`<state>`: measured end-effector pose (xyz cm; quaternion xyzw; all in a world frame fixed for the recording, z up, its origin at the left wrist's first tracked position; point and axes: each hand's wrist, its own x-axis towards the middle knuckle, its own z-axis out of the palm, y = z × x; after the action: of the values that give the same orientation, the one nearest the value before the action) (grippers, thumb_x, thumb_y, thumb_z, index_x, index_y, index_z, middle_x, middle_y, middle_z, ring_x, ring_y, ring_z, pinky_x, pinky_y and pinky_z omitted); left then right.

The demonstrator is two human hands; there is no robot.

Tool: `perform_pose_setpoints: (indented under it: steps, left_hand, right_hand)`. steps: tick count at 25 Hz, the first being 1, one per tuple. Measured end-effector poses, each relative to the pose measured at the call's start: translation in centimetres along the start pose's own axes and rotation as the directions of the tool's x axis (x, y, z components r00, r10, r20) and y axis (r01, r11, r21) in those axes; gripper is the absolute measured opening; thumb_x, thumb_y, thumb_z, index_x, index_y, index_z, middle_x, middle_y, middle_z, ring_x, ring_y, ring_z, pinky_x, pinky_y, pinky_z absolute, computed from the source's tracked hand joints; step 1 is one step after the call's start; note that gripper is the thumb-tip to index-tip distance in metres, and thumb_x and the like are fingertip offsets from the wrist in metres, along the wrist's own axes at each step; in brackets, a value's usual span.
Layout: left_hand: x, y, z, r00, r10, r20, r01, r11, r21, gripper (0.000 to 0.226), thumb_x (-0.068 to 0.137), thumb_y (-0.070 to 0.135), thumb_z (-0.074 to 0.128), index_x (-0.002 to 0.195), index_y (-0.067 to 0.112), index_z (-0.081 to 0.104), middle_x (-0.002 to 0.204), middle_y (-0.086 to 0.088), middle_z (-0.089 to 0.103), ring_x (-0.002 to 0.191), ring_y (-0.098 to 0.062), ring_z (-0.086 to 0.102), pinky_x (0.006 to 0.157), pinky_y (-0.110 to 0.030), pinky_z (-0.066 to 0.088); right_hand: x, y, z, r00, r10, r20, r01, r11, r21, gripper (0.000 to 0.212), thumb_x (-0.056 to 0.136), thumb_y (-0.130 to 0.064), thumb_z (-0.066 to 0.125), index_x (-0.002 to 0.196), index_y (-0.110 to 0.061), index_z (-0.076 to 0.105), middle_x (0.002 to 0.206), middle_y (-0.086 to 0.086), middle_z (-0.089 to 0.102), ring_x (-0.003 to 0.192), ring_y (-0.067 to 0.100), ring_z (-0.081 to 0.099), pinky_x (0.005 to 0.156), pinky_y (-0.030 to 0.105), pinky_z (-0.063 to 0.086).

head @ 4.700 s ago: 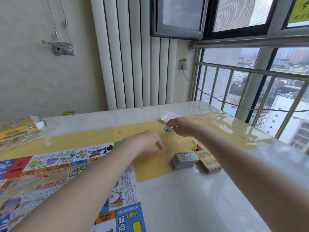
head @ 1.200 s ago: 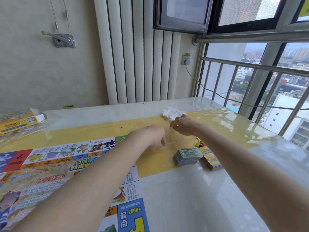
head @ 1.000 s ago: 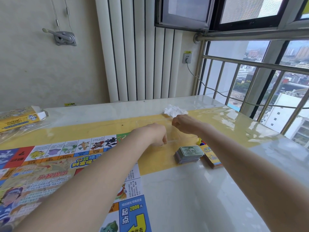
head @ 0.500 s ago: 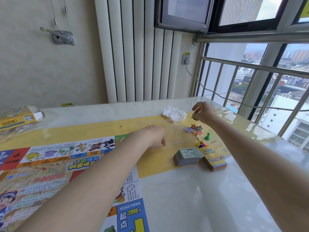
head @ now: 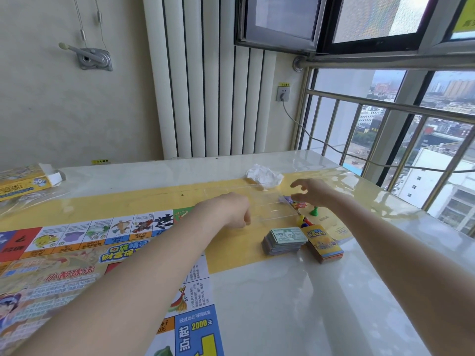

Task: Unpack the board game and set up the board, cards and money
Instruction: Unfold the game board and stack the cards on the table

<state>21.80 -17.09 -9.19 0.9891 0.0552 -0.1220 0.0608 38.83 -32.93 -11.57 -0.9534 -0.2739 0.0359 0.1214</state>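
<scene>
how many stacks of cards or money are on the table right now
2: the money stack and the yellow card deck, side by side near the right forearm. None looks hidden.

Bright window (head: 424, 140) daylight, tabletop (head: 321, 291) glare (wide-angle bowing at edges).

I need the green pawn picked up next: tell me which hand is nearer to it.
Right. The right hand hovers just up-left of the green pawn; the left hand is far to its left.

High-rise home balcony, railed window (head: 385, 119), radiator (head: 213, 98), table (head: 308, 304)
</scene>
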Motion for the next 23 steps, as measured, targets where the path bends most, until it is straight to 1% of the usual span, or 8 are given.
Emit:
perform_pose_setpoints:
  steps: [5, 7, 9, 11, 12, 15, 19, 23]
  left_hand:
    - [0.2, -0.1, 0.1, 1.0, -0.001, -0.005, 0.001, 1.0, -0.001, 0.031, 0.094, 0.014, 0.049, 0.122, 0.022, 0.061, 0.141, -0.004, 0.045, 0.123, -0.024, 0.049, 0.1, -0.034, 0.043]
    - [0.3, -0.3, 0.1, 1.0, 0.003, -0.002, -0.003, 1.0, 0.001, 0.032, 0.094, 0.014, 0.049, 0.122, 0.023, 0.061, 0.141, -0.004, 0.046, 0.123, -0.024, 0.049, 0.1, -0.034, 0.043]
    - [0.4, -0.4, 0.1, 1.0, 0.007, -0.005, -0.007, 1.0, 0.002, 0.031, 0.094, 0.015, 0.049, 0.122, 0.023, 0.061, 0.14, -0.004, 0.047, 0.122, -0.023, 0.05, 0.1, -0.034, 0.043]
    - [0.5, -0.5, 0.2, 1.0, 0.007, -0.007, -0.007, 1.0, -0.003, 0.031, 0.094, 0.016, 0.05, 0.121, 0.024, 0.062, 0.14, -0.004, 0.047, 0.122, -0.023, 0.049, 0.1, -0.034, 0.043]
    - [0.5, -0.6, 0.3, 1.0, 0.006, -0.01, -0.006, 1.0, -0.003, 0.031, 0.094, 0.017, 0.05, 0.121, 0.024, 0.062, 0.141, -0.004, 0.046, 0.123, -0.023, 0.049, 0.101, -0.034, 0.042]
    - [0.5, -0.4, 0.6, 1.0, 0.005, -0.024, -0.005, 1.0, 0.0, 0.032, 0.095, 0.016, 0.048, 0.123, 0.023, 0.06, 0.142, -0.005, 0.045, 0.125, -0.025, 0.047, 0.103, -0.034, 0.04]
    - [0.4, -0.7, 1.1, 0.998, 0.02, -0.067, -0.02, 1.0, 0.0, 0.033, 0.096, 0.016, 0.045, 0.125, 0.023, 0.059, 0.144, -0.004, 0.043, 0.126, -0.025, 0.046, 0.103, -0.032, 0.039]
    - [-0.3, -1.6, 2.0, 0.987, 0.035, -0.158, -0.032, 0.999, 0.02, 0.036, 0.096, 0.015, 0.041, 0.129, 0.022, 0.055, 0.144, -0.003, 0.044, 0.126, -0.027, 0.046, 0.1, -0.035, 0.041]
  right_hand:
    - [0.6, -0.4, 1.3, 0.993, -0.025, -0.119, 0.026, 1.0, 0.009, 0.023, 0.085, 0.004, 0.053, 0.099, -0.006, 0.068, 0.106, 0.013, 0.065, 0.084, 0.022, 0.058, 0.066, 0.023, 0.048]
    - [0.7, -0.5, 0.6, 0.985, -0.046, -0.166, 0.05, 0.998, 0.023, 0.028, 0.084, 0.008, 0.049, 0.101, -0.006, 0.067, 0.106, 0.012, 0.065, 0.088, 0.022, 0.058, 0.069, 0.022, 0.046]
    - [0.6, -0.6, -0.1, 0.995, -0.08, -0.067, 0.081, 0.997, 0.01, 0.029, 0.084, 0.003, 0.056, 0.108, -0.009, 0.063, 0.107, 0.005, 0.06, 0.098, 0.023, 0.057, 0.078, 0.026, 0.045]
    - [0.3, -0.7, 0.2, 0.995, -0.065, 0.081, 0.07, 0.996, -0.061, 0.035, 0.082, -0.003, 0.063, 0.116, -0.012, 0.06, 0.109, 0.002, 0.055, 0.104, 0.022, 0.054, 0.079, 0.025, 0.042]
    - [0.3, -0.7, 0.7, 0.995, -0.049, 0.092, 0.057, 0.994, -0.091, 0.037, 0.082, -0.005, 0.064, 0.117, -0.013, 0.059, 0.113, 0.003, 0.056, 0.104, 0.022, 0.054, 0.078, 0.024, 0.04]
    - [0.0, -0.8, 1.3, 0.998, -0.044, -0.036, 0.041, 0.997, -0.068, 0.035, 0.083, -0.005, 0.062, 0.117, -0.01, 0.057, 0.12, 0.009, 0.055, 0.104, 0.023, 0.054, 0.075, 0.023, 0.038]
    - [-1.3, -2.3, -1.6, 0.974, -0.112, -0.197, 0.119, 0.993, 0.026, 0.024, 0.087, -0.003, 0.056, 0.11, -0.007, 0.061, 0.112, 0.011, 0.059, 0.098, 0.022, 0.057, 0.078, 0.024, 0.04]
    - [-4.7, -3.6, -3.7, 0.978, -0.209, -0.009, 0.209, 0.977, 0.05, 0.018, 0.087, -0.006, 0.056, 0.1, -0.01, 0.067, 0.092, 0.001, 0.061, 0.083, 0.015, 0.057, 0.072, 0.021, 0.044]
